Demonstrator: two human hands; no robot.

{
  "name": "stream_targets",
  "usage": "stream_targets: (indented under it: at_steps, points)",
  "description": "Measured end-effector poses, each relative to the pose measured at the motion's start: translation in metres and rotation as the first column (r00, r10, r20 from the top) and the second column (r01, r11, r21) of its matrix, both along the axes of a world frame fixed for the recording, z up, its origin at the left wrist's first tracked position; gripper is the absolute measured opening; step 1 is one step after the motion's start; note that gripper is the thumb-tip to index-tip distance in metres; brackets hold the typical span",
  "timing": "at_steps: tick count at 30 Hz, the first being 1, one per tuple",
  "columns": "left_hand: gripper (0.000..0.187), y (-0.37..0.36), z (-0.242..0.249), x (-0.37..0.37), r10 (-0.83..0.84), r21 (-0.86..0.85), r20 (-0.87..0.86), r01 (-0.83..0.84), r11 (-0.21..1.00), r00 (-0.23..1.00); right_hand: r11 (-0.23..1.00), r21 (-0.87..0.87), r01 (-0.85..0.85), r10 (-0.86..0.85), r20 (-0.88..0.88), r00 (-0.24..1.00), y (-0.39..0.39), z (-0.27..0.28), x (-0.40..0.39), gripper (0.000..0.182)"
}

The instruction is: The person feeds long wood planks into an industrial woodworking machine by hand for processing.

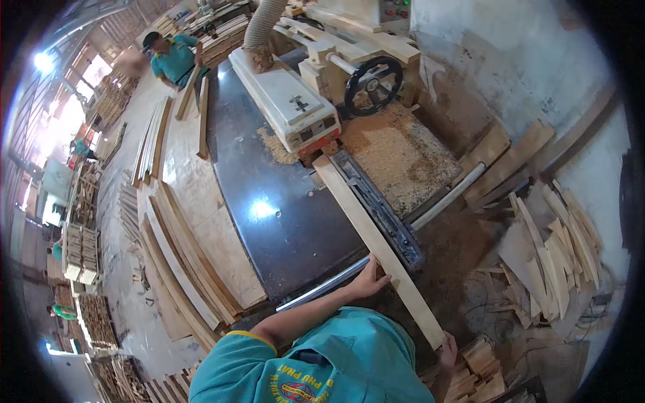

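A long pale wooden board (379,245) lies along the machine's metal guide fence (379,208), its far end at the opening under the white machine head (285,101). My left hand (369,278) is at the board's left edge, about midway along, with the fingers curled against it. At the near end, my right hand (447,349) holds the board, and part of its grip is hidden. Beneath the far part of the board is the dark, shiny saw table (269,221), with a metal rail (326,283) along its near edge.
Several curved wooden strips (181,258) lie on a side table at left. A co-worker (176,59) at the far end handles a strip. Sawdust (396,151) covers the machine bed beside a black handwheel (373,86). Offcuts (554,258) pile up at right.
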State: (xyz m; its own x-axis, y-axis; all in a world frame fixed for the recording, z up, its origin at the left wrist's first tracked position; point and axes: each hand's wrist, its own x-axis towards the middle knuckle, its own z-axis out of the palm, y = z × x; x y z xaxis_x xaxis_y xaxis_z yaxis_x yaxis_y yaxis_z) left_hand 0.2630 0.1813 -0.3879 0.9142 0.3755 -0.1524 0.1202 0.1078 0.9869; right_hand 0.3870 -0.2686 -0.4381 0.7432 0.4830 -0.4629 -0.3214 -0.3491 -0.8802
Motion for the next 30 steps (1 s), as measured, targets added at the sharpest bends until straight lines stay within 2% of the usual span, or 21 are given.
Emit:
stream_targets:
  at_steps: [2,3,5,9,12,14,15,17,18,20,23,24,25,26,28,30]
  points:
    - [0.075,-0.001,0.003,0.006,0.078,0.166,0.055,-0.086,0.982,0.995,0.984,-0.011,0.179,-0.179,-0.105,0.978,0.018,0.019,-0.006,0.035]
    - [0.075,-0.001,0.002,0.008,0.069,0.166,0.057,-0.078,0.983,0.996,0.982,-0.011,0.187,-0.187,-0.103,0.977,0.02,0.024,-0.006,0.035]
    - [0.07,0.0,0.001,0.011,0.074,0.238,-0.079,-0.053,0.97,0.994,0.985,-0.021,0.172,-0.173,-0.115,0.978,0.027,0.033,-0.007,0.036]
    - [0.072,-0.003,0.005,0.014,0.118,0.334,-0.096,-0.08,0.939,0.988,0.979,0.005,0.203,-0.201,-0.109,0.974,0.022,0.016,-0.004,0.037]
    - [0.073,-0.002,-0.006,0.021,0.161,0.401,-0.09,-0.112,0.909,0.983,0.981,0.064,0.181,-0.165,-0.201,0.966,0.026,0.022,-0.003,0.039]
    - [0.081,0.005,-0.004,0.028,0.341,0.632,-0.011,-0.258,0.731,0.94,0.991,0.06,0.115,-0.104,-0.162,0.981,0.044,0.034,-0.005,0.045]
    - [0.081,0.012,-0.006,0.031,0.342,0.631,-0.011,-0.259,0.731,0.94,0.992,0.06,0.115,-0.104,-0.162,0.981,0.059,0.038,-0.005,0.045]
    - [0.093,0.031,-0.012,0.037,0.456,0.629,-0.21,-0.237,0.74,0.865,0.987,0.155,0.036,-0.021,-0.093,0.995,0.085,0.043,-0.004,0.049]
    - [0.095,0.044,-0.002,0.039,0.469,0.671,-0.294,-0.17,0.722,0.833,0.987,0.155,0.031,-0.016,-0.092,0.996,0.096,0.043,-0.002,0.049]
    - [0.095,0.061,-0.005,0.039,0.481,0.681,-0.295,-0.172,0.712,0.825,0.993,0.113,-0.035,0.04,-0.043,0.998,0.111,0.026,0.003,0.051]
    - [0.095,0.091,0.003,0.04,0.495,0.704,-0.308,-0.156,0.693,0.812,0.995,0.065,-0.073,0.077,-0.065,0.995,0.136,0.028,0.006,0.052]
    - [0.094,0.101,0.003,0.041,0.488,0.676,-0.33,-0.158,0.72,0.808,0.995,-0.003,-0.101,0.102,0.025,0.995,0.144,0.021,0.007,0.05]
    - [0.094,0.11,0.003,0.041,0.478,0.647,-0.351,-0.161,0.746,0.805,0.994,-0.006,-0.106,0.107,0.023,0.994,0.151,0.015,0.007,0.05]
    - [0.095,0.117,0.003,0.041,0.511,0.688,-0.336,-0.164,0.707,0.792,0.996,-0.005,-0.092,0.092,-0.016,0.996,0.156,0.01,0.006,0.049]
    - [0.095,0.136,-0.005,0.042,0.515,0.679,-0.338,-0.175,0.713,0.788,0.997,-0.004,-0.08,0.08,-0.054,0.995,0.168,-0.014,0.006,0.048]
    - [0.098,0.154,-0.009,0.04,0.525,0.697,-0.305,-0.19,0.692,0.795,0.979,0.201,-0.037,0.048,-0.054,0.997,0.177,-0.04,0.003,0.034]
